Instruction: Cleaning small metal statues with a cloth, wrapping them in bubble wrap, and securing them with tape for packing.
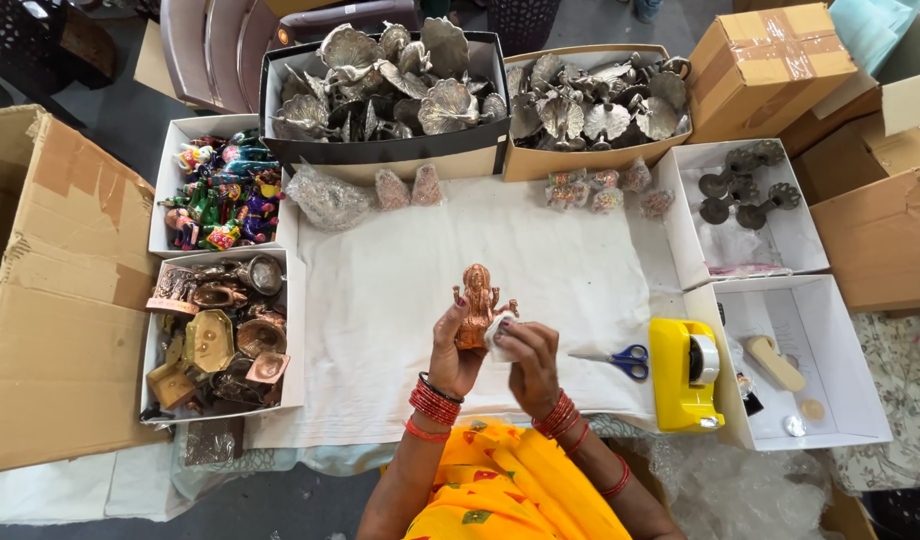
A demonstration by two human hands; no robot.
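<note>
Copper figurine (476, 305) upright, gripped by left hand (454, 352) fingers; right hand (525, 355) pinches white cloth (496, 338).

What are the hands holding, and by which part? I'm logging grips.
The left hand grips the copper figurine at its base; the right hand presses a white cloth against it.

Both forearms are bare of sleeves. The left hand (453, 350) wears a stack of red bangles at the wrist, with one thin dark bangle above them. The right hand (528, 362) wears red bangles too, and another red band sits farther up that arm. The fingernails are dark-painted. The garment is bright yellow and orange with small printed patches.
</note>
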